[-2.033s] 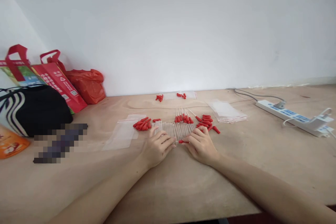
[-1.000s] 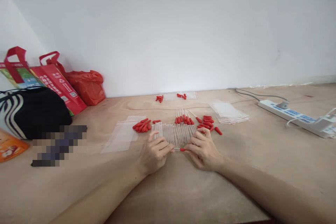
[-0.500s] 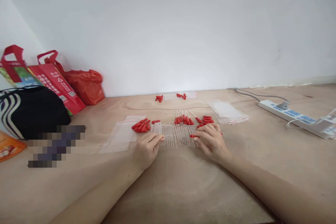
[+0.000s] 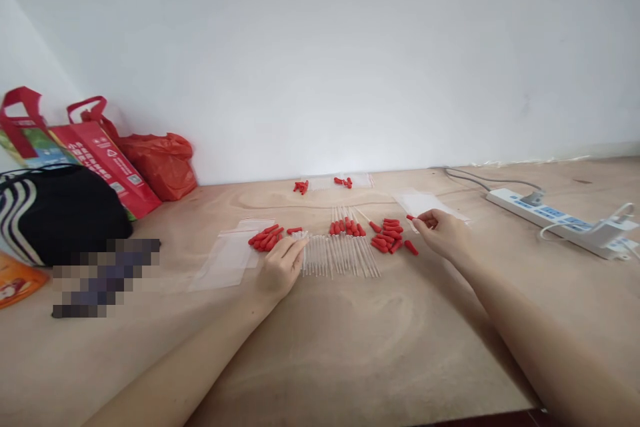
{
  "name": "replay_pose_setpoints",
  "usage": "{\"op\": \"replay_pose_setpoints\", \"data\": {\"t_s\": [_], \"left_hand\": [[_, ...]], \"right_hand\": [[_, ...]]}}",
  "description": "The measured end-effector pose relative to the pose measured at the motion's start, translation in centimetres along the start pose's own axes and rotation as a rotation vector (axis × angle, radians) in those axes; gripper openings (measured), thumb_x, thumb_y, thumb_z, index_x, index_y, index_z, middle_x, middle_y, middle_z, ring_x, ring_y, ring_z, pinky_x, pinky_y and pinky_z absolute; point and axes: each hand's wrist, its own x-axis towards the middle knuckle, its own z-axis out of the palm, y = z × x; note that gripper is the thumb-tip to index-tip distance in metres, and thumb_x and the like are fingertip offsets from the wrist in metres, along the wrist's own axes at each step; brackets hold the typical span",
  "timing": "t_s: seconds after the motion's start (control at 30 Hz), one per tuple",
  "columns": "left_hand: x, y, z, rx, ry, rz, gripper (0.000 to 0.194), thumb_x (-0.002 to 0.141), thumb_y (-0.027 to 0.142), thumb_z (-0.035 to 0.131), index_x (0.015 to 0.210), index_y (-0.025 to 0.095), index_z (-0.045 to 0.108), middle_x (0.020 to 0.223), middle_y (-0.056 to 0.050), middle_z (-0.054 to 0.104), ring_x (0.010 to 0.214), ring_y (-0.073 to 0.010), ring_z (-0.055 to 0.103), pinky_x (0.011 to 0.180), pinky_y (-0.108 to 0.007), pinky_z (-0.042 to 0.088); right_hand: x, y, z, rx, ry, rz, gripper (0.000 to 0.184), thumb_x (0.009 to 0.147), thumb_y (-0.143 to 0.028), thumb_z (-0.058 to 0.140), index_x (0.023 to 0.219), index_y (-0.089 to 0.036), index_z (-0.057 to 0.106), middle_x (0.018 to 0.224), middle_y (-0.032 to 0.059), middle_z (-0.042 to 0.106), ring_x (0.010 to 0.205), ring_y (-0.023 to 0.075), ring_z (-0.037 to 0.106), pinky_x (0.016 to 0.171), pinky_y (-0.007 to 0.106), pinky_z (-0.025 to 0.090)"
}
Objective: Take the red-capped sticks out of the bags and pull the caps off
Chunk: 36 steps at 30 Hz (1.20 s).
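A row of thin clear glass dropper tubes (image 4: 345,257) lies side by side in front of me. At its left end my left hand (image 4: 281,268) has its fingers pinched at a glass tube, mostly hidden by them. Off to the right, my right hand (image 4: 443,230) pinches a red rubber dropper bulb (image 4: 411,217), its end poking out past the fingertips. Loose red bulbs lie in a right pile (image 4: 387,238) and a left pile (image 4: 265,238). Behind the row are tubes with red bulbs fitted (image 4: 347,227).
Clear zip bags lie left (image 4: 227,260) and right (image 4: 423,203). Near the wall, another bag (image 4: 320,182) has red bulbs around it. A white power strip (image 4: 555,220) with cables is at right. Shopping bags (image 4: 107,160) and a black bag (image 4: 70,213) stand at left.
My right hand has moved right and away from me, off the bulb pile, with a red bulb in its fingers. My left hand has shifted slightly forward; its tube no longer points out rightward.
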Motion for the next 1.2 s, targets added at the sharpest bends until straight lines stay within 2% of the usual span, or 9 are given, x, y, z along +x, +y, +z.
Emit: {"op": "replay_pose_setpoints", "data": {"t_s": [0.1, 0.23, 0.43, 0.6, 0.73, 0.8, 1.0, 1.1, 1.2], "left_hand": [[0.1, 0.1, 0.3, -0.013, -0.044, 0.065, 0.021, 0.080, 0.005, 0.041, 0.086, 0.016, 0.059, 0.074, -0.004, 0.061, 0.069, -0.0140, 0.058, 0.067, -0.026, 0.049], [0.1, 0.2, 0.3, -0.057, -0.124, 0.065, 0.021, 0.080, 0.008, 0.040, 0.079, 0.016, 0.059, 0.076, -0.004, 0.062, 0.070, -0.0145, 0.059, 0.065, -0.026, 0.050], [0.1, 0.7, -0.1, -0.136, -0.236, -0.003, 0.015, 0.080, 0.016, 0.044, 0.082, 0.015, 0.059, 0.082, -0.007, 0.062, 0.075, -0.0157, 0.059, 0.068, -0.028, 0.050], [0.0, 0.8, -0.3, -0.202, -0.262, -0.009, 0.017, 0.078, 0.024, 0.051, 0.089, 0.014, 0.059, 0.085, -0.008, 0.062, 0.077, -0.0178, 0.058, 0.074, -0.034, 0.049], [0.2, 0.7, -0.8, -0.225, -0.319, -0.016, 0.027, 0.077, 0.031, 0.054, 0.097, 0.012, 0.059, 0.091, -0.010, 0.063, 0.082, -0.0197, 0.056, 0.077, -0.036, 0.046], [0.3, 0.7, -1.1, -0.197, -0.347, -0.022, 0.030, 0.077, 0.034, 0.054, 0.098, 0.014, 0.059, 0.095, -0.009, 0.062, 0.086, -0.0213, 0.055, 0.079, -0.038, 0.044], [0.3, 0.6, -1.5, -0.068, -0.351, -0.036, 0.030, 0.079, 0.036, 0.052, 0.101, 0.019, 0.060, 0.104, -0.008, 0.060, 0.098, -0.0246, 0.049, 0.084, -0.042, 0.038], [0.1, 0.5, -1.4, -0.028, -0.312, -0.065, 0.031, 0.079, 0.035, 0.051, 0.104, 0.018, 0.059, 0.105, -0.010, 0.058, 0.100, -0.0252, 0.047, 0.085, -0.042, 0.036], [0.0, 0.6, -1.4, -0.018, -0.339, -0.102, 0.035, 0.079, 0.036, 0.050, 0.109, 0.018, 0.055, 0.110, -0.012, 0.054, 0.105, -0.0270, 0.043, 0.087, -0.044, 0.034]], "right_hand": [[0.5, 0.7, -0.3, -0.124, -0.071, 0.040, 0.024, 0.069, -0.042, 0.052, 0.071, -0.021, 0.064, 0.075, 0.0040, 0.066, 0.070, 0.0190, 0.058, 0.057, 0.027, 0.035], [0.4, 0.9, 0.2, -0.169, -0.144, 0.024, 0.024, 0.070, -0.041, 0.051, 0.073, -0.022, 0.066, 0.076, 0.0040, 0.067, 0.070, 0.0185, 0.058, 0.055, 0.026, 0.035], [0.5, 1.3, 1.2, -0.179, -0.271, -0.032, 0.035, 0.075, -0.046, 0.044, 0.064, -0.021, 0.067, 0.057, 0.0042, 0.062, 0.060, 0.0184, 0.057, 0.052, 0.025, 0.033], [0.3, 1.1, 0.6, -0.126, -0.196, -0.017, 0.041, 0.076, -0.050, 0.040, 0.063, -0.021, 0.066, 0.051, 0.0035, 0.059, 0.057, 0.0195, 0.056, 0.051, 0.027, 0.032], [-0.2, -0.3, 0.1, -0.124, -0.058, 0.022, 0.037, 0.074, -0.049, 0.042, 0.066, -0.021, 0.066, 0.059, 0.0043, 0.063, 0.059, 0.0190, 0.055, 0.054, 0.028, 0.032], [-0.1, -1.2, 0.1, -0.135, -0.044, -0.009, 0.034, 0.074, -0.047, 0.043, 0.068, -0.023, 0.066, 0.065, 0.0034, 0.064, 0.064, 0.0193, 0.056, 0.060, 0.030, 0.033], [2.2, -4.7, 2.3, -0.290, -0.210, -0.195, 0.025, 0.069, -0.043, 0.050, 0.073, -0.025, 0.066, 0.075, 0.0038, 0.065, 0.085, 0.0244, 0.054, 0.076, 0.042, 0.030], [3.3, -6.2, 3.9, -0.415, -0.280, -0.216, 0.024, 0.065, -0.041, 0.056, 0.070, -0.020, 0.066, 0.083, 0.0092, 0.065, 0.092, 0.0286, 0.051, 0.077, 0.043, 0.031], [3.8, -7.0, 5.1, -0.457, -0.300, -0.195, 0.022, 0.058, -0.037, 0.064, 0.066, -0.016, 0.064, 0.084, 0.0140, 0.064, 0.093, 0.0315, 0.051, 0.075, 0.043, 0.032]]}}
